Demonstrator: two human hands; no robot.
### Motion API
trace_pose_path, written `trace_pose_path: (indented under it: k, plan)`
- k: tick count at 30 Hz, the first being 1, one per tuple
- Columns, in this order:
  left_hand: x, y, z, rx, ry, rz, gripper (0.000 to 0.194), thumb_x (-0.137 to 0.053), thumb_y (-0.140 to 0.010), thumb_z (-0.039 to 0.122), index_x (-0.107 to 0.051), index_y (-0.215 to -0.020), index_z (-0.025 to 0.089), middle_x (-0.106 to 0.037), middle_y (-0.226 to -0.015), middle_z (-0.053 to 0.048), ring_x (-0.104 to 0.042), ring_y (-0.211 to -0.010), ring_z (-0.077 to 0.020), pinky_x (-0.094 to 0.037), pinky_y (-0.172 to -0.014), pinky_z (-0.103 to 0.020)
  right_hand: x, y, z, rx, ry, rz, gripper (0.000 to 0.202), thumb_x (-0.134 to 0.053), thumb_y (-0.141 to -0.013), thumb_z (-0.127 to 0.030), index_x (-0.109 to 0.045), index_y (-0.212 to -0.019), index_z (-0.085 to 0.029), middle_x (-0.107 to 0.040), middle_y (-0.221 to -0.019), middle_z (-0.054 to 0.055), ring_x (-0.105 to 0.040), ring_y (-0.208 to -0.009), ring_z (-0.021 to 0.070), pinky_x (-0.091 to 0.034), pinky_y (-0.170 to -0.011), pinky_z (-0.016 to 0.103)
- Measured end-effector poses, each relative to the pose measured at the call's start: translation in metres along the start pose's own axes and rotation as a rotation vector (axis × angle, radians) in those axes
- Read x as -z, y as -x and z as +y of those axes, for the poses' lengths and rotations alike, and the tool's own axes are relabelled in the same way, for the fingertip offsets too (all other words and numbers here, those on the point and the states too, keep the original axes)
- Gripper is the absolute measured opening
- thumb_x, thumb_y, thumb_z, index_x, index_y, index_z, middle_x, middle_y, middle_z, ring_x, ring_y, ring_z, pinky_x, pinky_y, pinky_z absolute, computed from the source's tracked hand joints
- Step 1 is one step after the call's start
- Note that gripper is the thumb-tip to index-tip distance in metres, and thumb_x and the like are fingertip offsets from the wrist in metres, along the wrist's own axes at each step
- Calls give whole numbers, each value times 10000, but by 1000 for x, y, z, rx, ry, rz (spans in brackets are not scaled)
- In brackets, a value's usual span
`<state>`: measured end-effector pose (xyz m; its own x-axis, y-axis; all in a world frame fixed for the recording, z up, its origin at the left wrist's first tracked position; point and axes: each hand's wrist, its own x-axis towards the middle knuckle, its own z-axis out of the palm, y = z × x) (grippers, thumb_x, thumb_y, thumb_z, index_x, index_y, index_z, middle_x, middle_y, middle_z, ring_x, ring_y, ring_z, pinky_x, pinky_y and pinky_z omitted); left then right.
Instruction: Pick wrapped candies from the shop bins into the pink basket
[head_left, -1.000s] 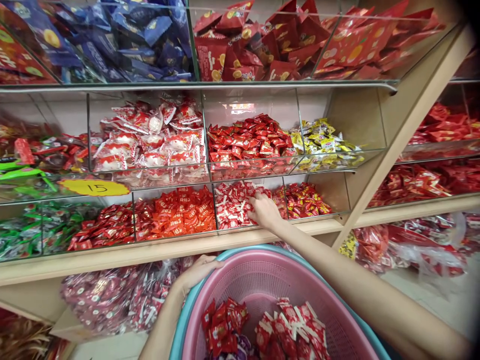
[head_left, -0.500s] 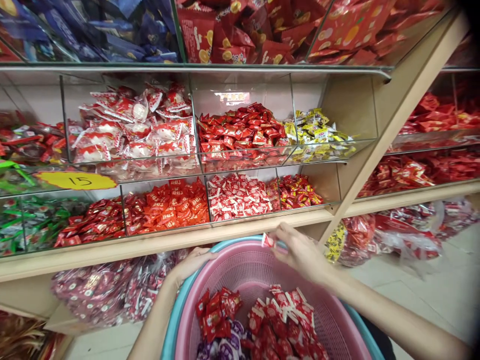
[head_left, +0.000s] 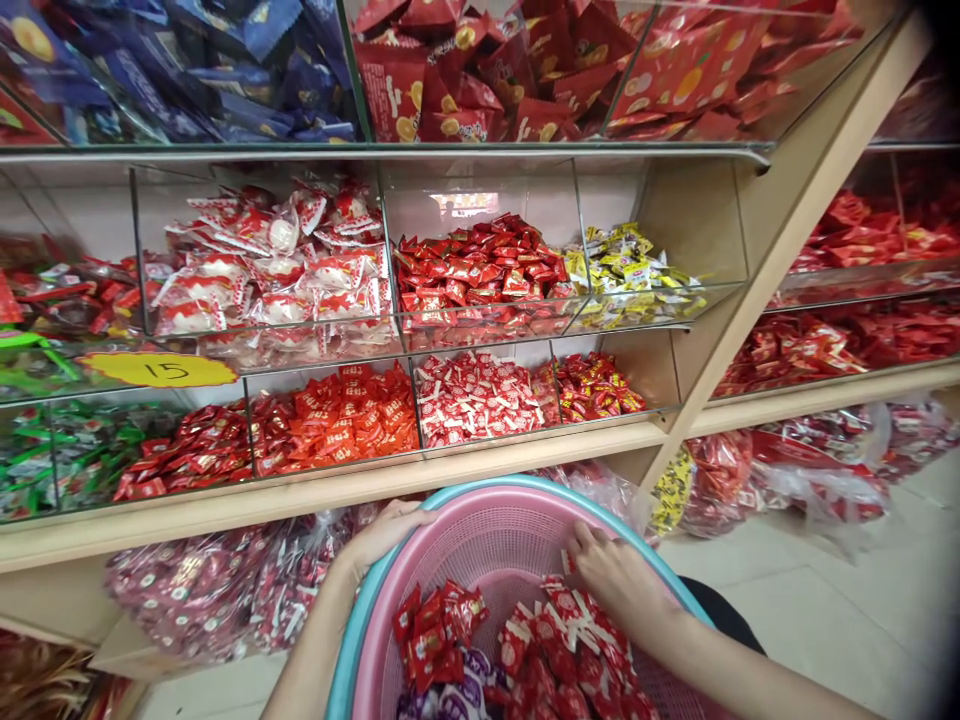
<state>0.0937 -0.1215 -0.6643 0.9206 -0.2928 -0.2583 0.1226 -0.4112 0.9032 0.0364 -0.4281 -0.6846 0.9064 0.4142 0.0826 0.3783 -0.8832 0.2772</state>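
My left hand (head_left: 384,535) grips the near-left rim of a pink mesh basket (head_left: 487,505) that is nested in a teal one (head_left: 346,650). My right hand (head_left: 616,582) is down inside the basket, fingers bent over a red-and-white candy at the top of a pile of the same red-and-white candies (head_left: 577,625). Red wrapped candies (head_left: 435,625) and some purple ones (head_left: 450,692) lie to the left of that pile. On the shelf straight ahead, a glass bin of matching red-and-white candies (head_left: 476,395) sits above the basket.
Glass-fronted bins hold orange-red (head_left: 337,420), red (head_left: 480,265), yellow (head_left: 630,270) and green (head_left: 60,450) sweets. A yellow tag marked 15 (head_left: 157,370) hangs at left. Clear bags of sweets (head_left: 202,590) lie under the wooden shelf (head_left: 375,485). A slanted post (head_left: 787,230) and tiled floor (head_left: 825,610) are at right.
My right hand came out of the shelf bin with a red-and-white candy, crossed the basket rim and dropped onto the pile inside. My left hand kept its hold on the rim.
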Motion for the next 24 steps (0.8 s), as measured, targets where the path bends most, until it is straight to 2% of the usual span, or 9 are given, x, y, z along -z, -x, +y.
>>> trace_pose_path:
  k: [3, 6, 9, 11, 13, 18, 21, 24]
  plan:
    - [0, 0, -1, 3, 10, -1, 313, -575, -716, 460, -709, -749, 178, -686, -772, 9, -575, -784, -191, -425, -756, -291, 6, -2, 3, -16, -47, -55, 330, -464, -687, 107, -625, -826, -146, -663, -847, 135, -649, -665, 224, -407, -481, 283]
    - [-2, 1, 0, -2, 25, -13, 313, -573, -724, 450, -713, -767, 173, -680, -740, 15, -567, -741, -178, -425, -735, -284, 33, -16, 12, 0, -130, -82, 217, -504, -753, 16, -625, -840, -142, -665, -860, 126, -650, -725, 217, -407, -539, 272]
    - [-3, 2, 2, -5, 60, -28, 306, -580, -723, 434, -711, -779, 163, -674, -721, 17, -556, -700, -164, -425, -720, -280, 72, -45, 23, -9, -246, 16, 110, -508, -851, -190, -606, -891, -163, -642, -897, 89, -624, -755, 188, -387, -582, 254]
    - [-2, 2, 2, -4, 82, -43, 306, -576, -727, 429, -705, -771, 155, -672, -719, 12, -551, -682, -159, -425, -715, -282, 93, -72, 29, 14, -345, 125, 139, -472, -881, -235, -597, -897, -174, -617, -895, 60, -599, -760, 156, -378, -618, 240]
    - [-2, 2, 2, -2, 90, -52, 298, -574, -731, 421, -698, -756, 151, -671, -723, 9, -548, -678, -155, -421, -721, -282, 106, -99, 31, 78, -413, 214, 154, -453, -892, -228, -598, -913, -182, -594, -911, 46, -576, -776, 136, -371, -647, 229]
    - [-2, 1, -1, 1, 98, -36, 313, -581, -720, 440, -689, -756, 148, -663, -718, 7, -545, -678, -154, -418, -714, -275, 110, -150, 26, 245, -313, 272, 236, -451, -873, -147, -591, -1058, -189, -552, -1004, 67, -539, -850, 155, -360, -652, 237]
    - [-1, 1, -3, 16, 107, -33, 320, -582, -709, 450, -684, -741, 148, -654, -697, 8, -542, -668, -157, -416, -695, -275, 109, -166, 21, 348, -247, 238, 291, -427, -858, -82, -597, -1071, -184, -547, -1013, 74, -518, -906, 163, -370, -689, 240]
    - [-1, 1, -3, 13, 98, -23, 316, -582, -703, 454, -678, -703, 153, -635, -662, 18, -521, -643, -148, -409, -690, -273, 106, -175, 19, 379, -210, 217, 295, -424, -845, -62, -614, -1039, -179, -546, -994, 78, -508, -948, 174, -374, -711, 244]
